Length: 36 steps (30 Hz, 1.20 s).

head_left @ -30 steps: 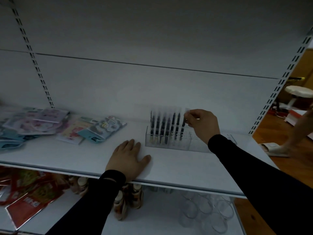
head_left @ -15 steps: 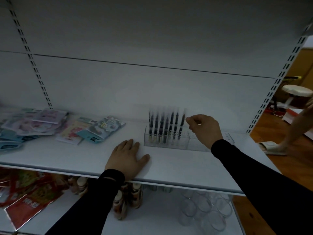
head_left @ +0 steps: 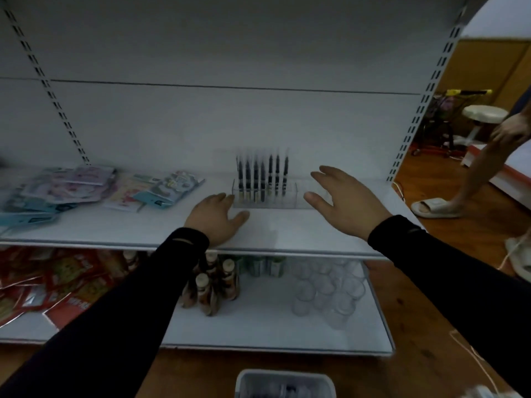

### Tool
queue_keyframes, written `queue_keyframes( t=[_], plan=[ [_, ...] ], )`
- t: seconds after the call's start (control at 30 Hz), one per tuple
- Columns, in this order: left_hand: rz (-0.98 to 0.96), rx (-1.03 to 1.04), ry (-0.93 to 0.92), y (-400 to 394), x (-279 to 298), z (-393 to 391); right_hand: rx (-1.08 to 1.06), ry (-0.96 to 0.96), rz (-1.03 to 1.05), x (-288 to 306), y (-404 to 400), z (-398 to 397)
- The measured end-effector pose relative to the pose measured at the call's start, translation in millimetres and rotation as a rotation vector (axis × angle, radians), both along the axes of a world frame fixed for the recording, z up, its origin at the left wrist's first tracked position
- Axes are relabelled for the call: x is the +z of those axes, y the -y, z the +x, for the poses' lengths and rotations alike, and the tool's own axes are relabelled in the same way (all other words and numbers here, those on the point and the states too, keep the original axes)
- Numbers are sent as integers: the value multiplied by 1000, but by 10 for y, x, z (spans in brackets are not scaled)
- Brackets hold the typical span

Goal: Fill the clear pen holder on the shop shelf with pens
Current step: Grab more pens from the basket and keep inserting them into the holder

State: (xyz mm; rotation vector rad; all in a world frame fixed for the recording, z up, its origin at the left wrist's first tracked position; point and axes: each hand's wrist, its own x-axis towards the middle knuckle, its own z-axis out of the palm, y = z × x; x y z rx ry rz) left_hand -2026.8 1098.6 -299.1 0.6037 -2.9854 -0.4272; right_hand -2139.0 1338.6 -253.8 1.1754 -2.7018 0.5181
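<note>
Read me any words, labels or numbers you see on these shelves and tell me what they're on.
None can be read.
Red snack packets: white lettering, too blurred.
Pastel packets: print too small and blurred.
Bottles: labels illegible.
Pens in the clear pen holder: no readable marking.

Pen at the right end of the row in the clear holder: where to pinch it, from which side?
Pinch the upper shaft of the rightmost pen, coming from above and the right. It stands upright, its lower part sits inside the holder, and other pens crowd its left; the right hand is open nearby.
</note>
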Motion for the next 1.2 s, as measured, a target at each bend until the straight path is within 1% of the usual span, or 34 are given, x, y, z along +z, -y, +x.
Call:
queue_keyframes(
  t=[0.1,0.2,0.3,0.37,0.43,0.53,0.73,0.83,0.97,1.07,1.13,1.2],
  plan=[
    [37,-51,-67,-272,143,239,-8,11,11,2,-173,250],
    [67,-101,-89,-587,183,514,-6,45,-3,-67,-359,520],
    [107,-140,-78,-877,92,741,-7,92,3,-227,-532,774],
    [133,-165,-55,-1041,-66,857,-6,143,27,-400,-628,925],
    [160,-159,18,-1153,-298,933,-6,190,67,-640,-701,1040],
    [239,-136,208,-1280,-767,1003,-16,319,127,-1139,-764,1179],
    [370,-75,499,-1448,-1780,985,-93,680,334,-2255,-760,1310],
    [450,-52,616,-1500,-2286,983,-205,870,365,-2827,-746,1308],
    [567,11,719,-1579,-2919,948,-360,1122,332,-3412,-746,1357],
    [591,40,757,-1656,-3283,909,-442,1200,366,-3819,-730,1361],
    [647,94,744,-1727,-3469,881,-482,1221,389,-4067,-712,1369],
    [703,158,753,-1802,-3632,866,-515,1293,383,-4218,-683,1391]
  ],
)
